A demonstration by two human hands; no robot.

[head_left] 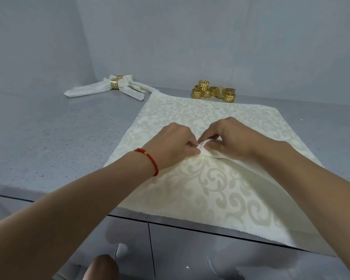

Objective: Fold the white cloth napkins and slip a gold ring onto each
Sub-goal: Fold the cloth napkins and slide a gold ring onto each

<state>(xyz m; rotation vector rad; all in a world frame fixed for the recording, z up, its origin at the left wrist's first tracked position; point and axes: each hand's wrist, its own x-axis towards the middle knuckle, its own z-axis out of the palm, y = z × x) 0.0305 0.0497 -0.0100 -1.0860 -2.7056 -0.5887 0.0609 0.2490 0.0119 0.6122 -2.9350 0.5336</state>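
Note:
A white napkin (192,186) with a pale scroll pattern lies spread flat on the grey counter (55,138). At its middle my left hand (172,144) and my right hand (230,136) meet, and both pinch a small raised fold of the cloth between fingers and thumb. A crease runs from that fold toward the near right corner. Several loose gold rings (213,91) sit in a cluster beyond the napkin's far edge. Two folded napkins (101,87) with gold rings (115,83) on them lie at the back left.
A grey wall (190,37) rises right behind the rings and the folded napkins. The counter's front edge (69,201) runs below the napkin, with glossy cabinet doors (190,253) under it. A red cord bracelet (150,160) circles my left wrist.

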